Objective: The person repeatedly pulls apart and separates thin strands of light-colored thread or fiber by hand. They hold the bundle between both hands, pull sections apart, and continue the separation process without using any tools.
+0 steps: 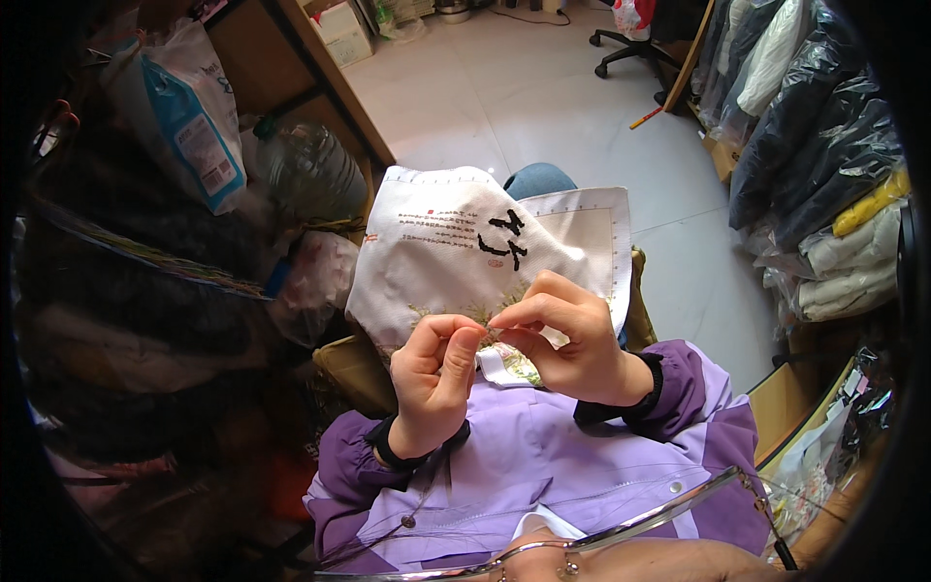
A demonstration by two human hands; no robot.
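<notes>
Over my lap lies a white cross-stitch cloth (436,269), with large black stitched characters, finer printed writing and green leafy stitching near its lower edge. Above that edge, my left hand (436,375) has its thumb and forefinger pinched together. My right hand (574,342) meets it from the other side, its forefinger and thumb almost touching the left fingertips. Whatever is between the fingertips is too small to make out, so I cannot tell what either hand holds. Below the hands, a folded part of the cloth shows a green and yellow pattern.
A bundle of coloured threads (153,251) hangs at left, near a large clear plastic bottle (313,167) and a blue-and-white packet (196,138). Plastic-wrapped garments (800,124) line the right. A wheeled chair base (633,51) and a red-yellow stick (645,118) are on the tiled floor.
</notes>
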